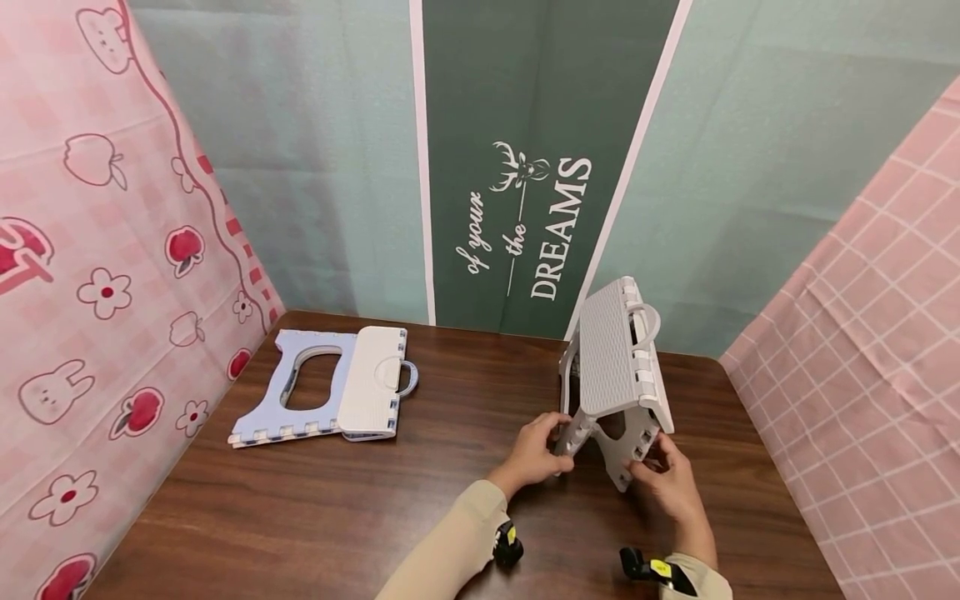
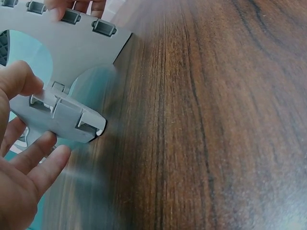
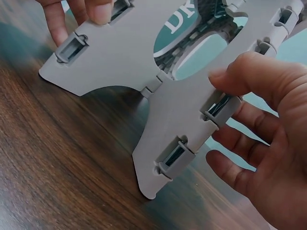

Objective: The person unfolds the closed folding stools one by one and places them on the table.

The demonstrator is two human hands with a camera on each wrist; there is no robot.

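Note:
A grey folding step stool (image 1: 606,354) stands on the right side of the table, partly folded, its ridged top bent at the middle hinge and a loop handle sticking up. My left hand (image 1: 534,452) grips the edge of its left leg, thumb on the near side and fingers beyond it. On the other leg, my right hand (image 1: 672,482) holds the outer edge between thumb and fingers. The right wrist view shows the end panel (image 3: 192,112) hinged down its middle, both halves set at an angle, with lower corners at the wooden surface.
On the left of the wooden table (image 1: 300,517) lies a second folding stool, blue and white (image 1: 371,379), partly folded on its side with a large oval opening. Patterned cloths hang around the table: pink ones left and right, a green one (image 1: 480,100) with lettering behind.

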